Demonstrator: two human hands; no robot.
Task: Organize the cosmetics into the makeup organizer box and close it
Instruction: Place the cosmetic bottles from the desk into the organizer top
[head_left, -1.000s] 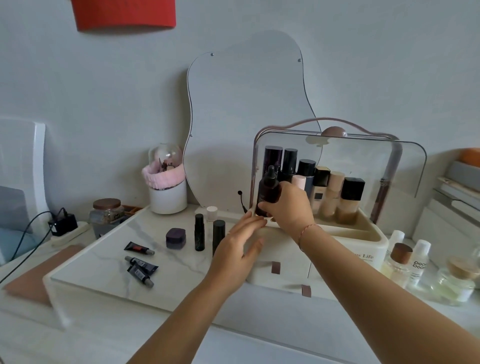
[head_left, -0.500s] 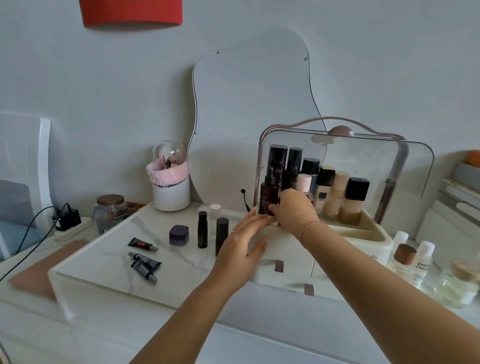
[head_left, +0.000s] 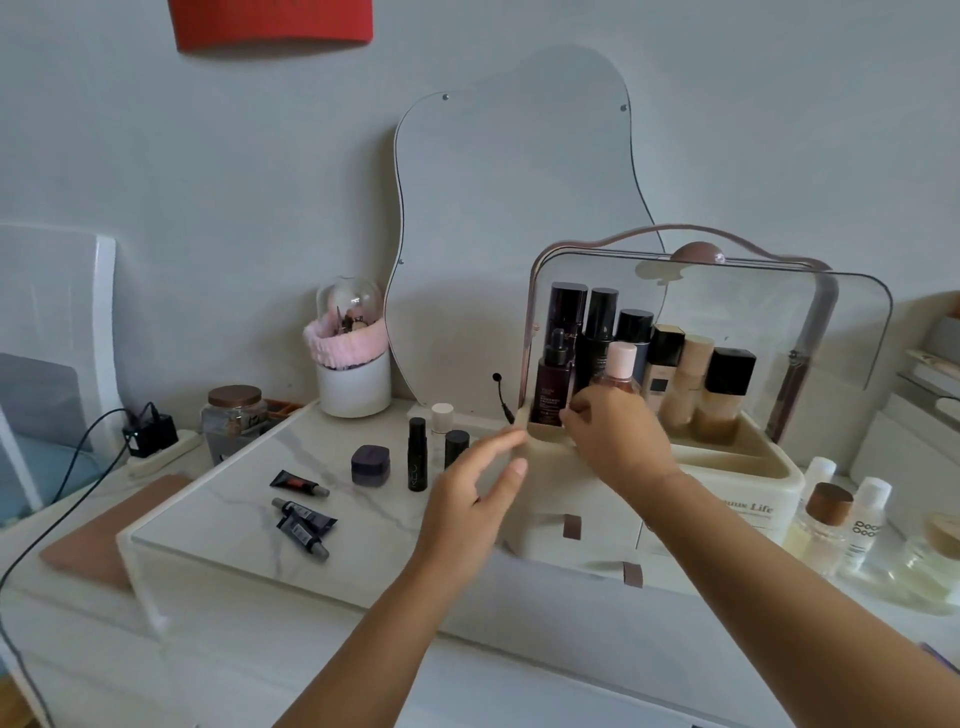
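Roughly halfway, I judge: bottles stand in the makeup organizer box, its clear lid raised. My right hand curls at the dropper bottle in its front left corner; whether it grips, I cannot tell. My left hand hovers loose, empty. Tubes, a small pot and black sticks wait on the marble tray, below a wavy mirror.

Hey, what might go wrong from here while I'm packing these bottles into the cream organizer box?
1. Your right hand is right beside the dark dropper bottle and the pink-capped bottle in the crowded corner of the cream organizer box. Drawing it back carelessly may tip them.
2. Your left hand hovers close to the upright black tubes on the white marble tray. A sweep may topple them.
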